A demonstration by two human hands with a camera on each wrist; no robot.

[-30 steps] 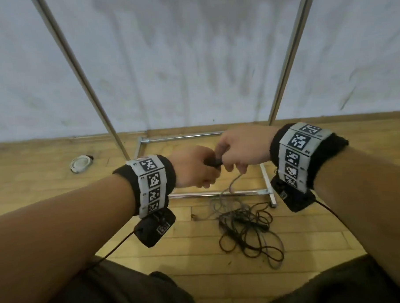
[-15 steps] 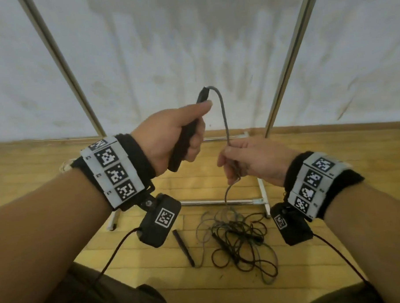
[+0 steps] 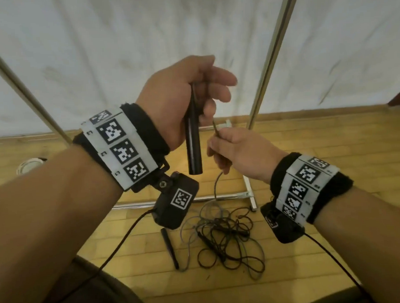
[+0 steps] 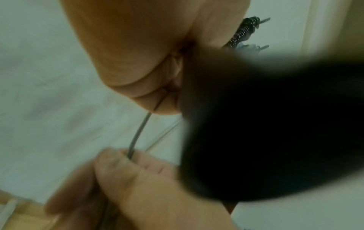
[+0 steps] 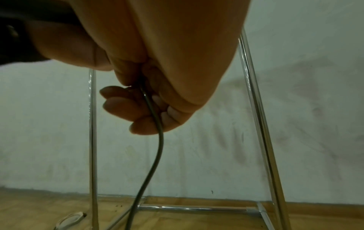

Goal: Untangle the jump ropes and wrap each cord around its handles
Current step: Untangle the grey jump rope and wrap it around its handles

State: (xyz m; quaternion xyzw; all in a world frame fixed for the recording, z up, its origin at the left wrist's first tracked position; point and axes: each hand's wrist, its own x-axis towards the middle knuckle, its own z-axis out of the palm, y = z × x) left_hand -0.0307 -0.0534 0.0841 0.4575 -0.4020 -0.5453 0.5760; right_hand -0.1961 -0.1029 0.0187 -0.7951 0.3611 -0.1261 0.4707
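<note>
My left hand (image 3: 192, 94) grips a black jump rope handle (image 3: 193, 138) held upright at chest height; in the left wrist view the handle (image 4: 265, 124) fills the frame as a dark blur. Just to its right, my right hand (image 3: 231, 147) pinches the grey cord (image 3: 216, 187) that hangs from it toward the floor. The right wrist view shows the cord (image 5: 157, 140) running down out of the curled fingers. On the floor below lies a tangle of black and grey cords (image 3: 228, 239) with a loose black handle (image 3: 168, 246) at its left.
A chrome frame with two slanted poles (image 3: 275, 54) and a floor bar (image 3: 219, 197) stands against a white backdrop. A small round white object (image 3: 27, 165) lies on the wooden floor at far left. Wrist camera cables trail from both arms.
My left hand has risen and turned, so the handle's free end now points down. The cord's arc above the handle is gone from view. My right hand stays pinched on the cord.
</note>
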